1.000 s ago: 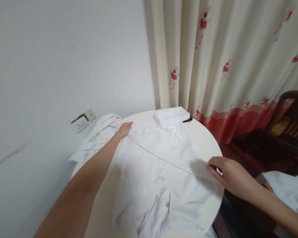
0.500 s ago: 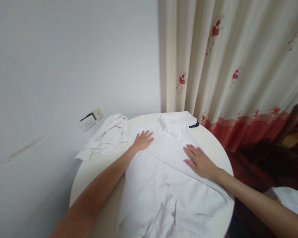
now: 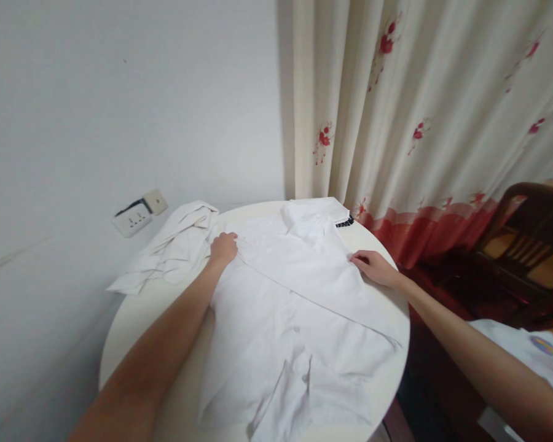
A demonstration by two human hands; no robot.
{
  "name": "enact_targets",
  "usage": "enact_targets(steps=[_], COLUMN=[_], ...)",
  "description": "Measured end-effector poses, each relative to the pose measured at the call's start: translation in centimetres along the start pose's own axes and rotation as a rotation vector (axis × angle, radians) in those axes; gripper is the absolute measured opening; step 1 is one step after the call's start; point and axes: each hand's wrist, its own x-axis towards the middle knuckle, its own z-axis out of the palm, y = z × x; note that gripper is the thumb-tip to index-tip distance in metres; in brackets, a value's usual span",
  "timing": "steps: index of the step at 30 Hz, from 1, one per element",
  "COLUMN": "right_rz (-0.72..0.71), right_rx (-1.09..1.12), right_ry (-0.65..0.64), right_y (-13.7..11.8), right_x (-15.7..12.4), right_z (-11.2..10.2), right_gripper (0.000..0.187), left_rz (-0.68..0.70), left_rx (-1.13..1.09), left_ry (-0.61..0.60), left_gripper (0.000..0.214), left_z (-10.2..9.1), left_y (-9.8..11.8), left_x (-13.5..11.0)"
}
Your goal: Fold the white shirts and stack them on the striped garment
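Shirt (image 3: 299, 294) of white cloth lies spread flat on a round counter (image 3: 133, 319). The person's left hand (image 3: 223, 247) is clenched on the shirt's left shoulder edge. Their right hand (image 3: 373, 267) rests at the shirt's right edge, fingers (image 3: 358, 260) curled, grasp unclear. A crumpled garment (image 3: 175, 252) lies just beside the shirt.

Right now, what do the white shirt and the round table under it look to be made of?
White shirt: thin woven cloth, probably cotton or a blend, matte; it creases softly, with a stitched placket and small buttons. Round table: hard, smooth, cream top, perhaps painted wood or laminate; I cannot tell which.
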Motion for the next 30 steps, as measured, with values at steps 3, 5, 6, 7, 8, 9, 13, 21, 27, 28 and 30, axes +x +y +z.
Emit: enact_targets(steps=[3, 5, 6, 7, 8, 9, 13, 21, 27, 28, 30], right_rz=[-0.034, -0.047, -0.049, -0.05, -0.051, -0.051, -0.035, -0.304, -0.258, -0.221, -0.173], right_rx=[0.019, 0.041, 0.047, 0.047, 0.042, 0.033, -0.075, -0.413, -0.518, -0.538, -0.569], right_ry=[-0.011, -0.014, -0.017, -0.02, -0.021, -0.023, -0.017, 0.035, -0.147, -0.135, -0.114], right_y=[0.0, 0.2, 0.4, 0.6, 0.8, 1.0, 0.8, -6.3, -6.0, -5.6, -4.9], right_x=[0.1, 0.1, 0.1, 0.2, 0.2, 0.3, 0.4, -3.8, -6.5, -6.5, -6.4], right_z=[0.2, 0.3, 0.4, 0.5, 0.5, 0.5, 0.3, 2.4, 5.5, 5.6, 5.5], right_gripper=[0.03, 0.032, 0.032, 0.033, 0.033, 0.033, 0.031, 0.041, 0.062, 0.063, 0.065], left_rz=[-0.012, -0.022, -0.027, -0.03, -0.031, -0.029, -0.003, 0.532, 0.578, 0.575, 0.571], left_rx=[-0.003, 0.004, 0.011, 0.02, 0.029, 0.038, 0.058, -0.037, -0.013, -0.012, -0.012], left_ry=[0.002, 0.017, 0.03, 0.042, 0.053, 0.058, 0.072, -0.054, -0.3, -0.299, -0.293], left_gripper=[0.03, 0.03, 0.031, 0.032, 0.034, 0.035, 0.038, 0.049, 0.059, 0.06, 0.061], left_z=[-0.2, -0.5, -0.6, -0.7, -0.7, -0.7, -1.0, -1.3, 0.5, 0.7, 0.8], left_y=[-0.1, 0.0, 0.0, 0.0, 0.0, 0.0, 0.3, 7.0, 9.7, 9.5, 9.0], left_x=[0.2, 0.3, 0.3, 0.3, 0.2, 0.0, -0.6, -4.2, -7.7, -7.8, -7.6])
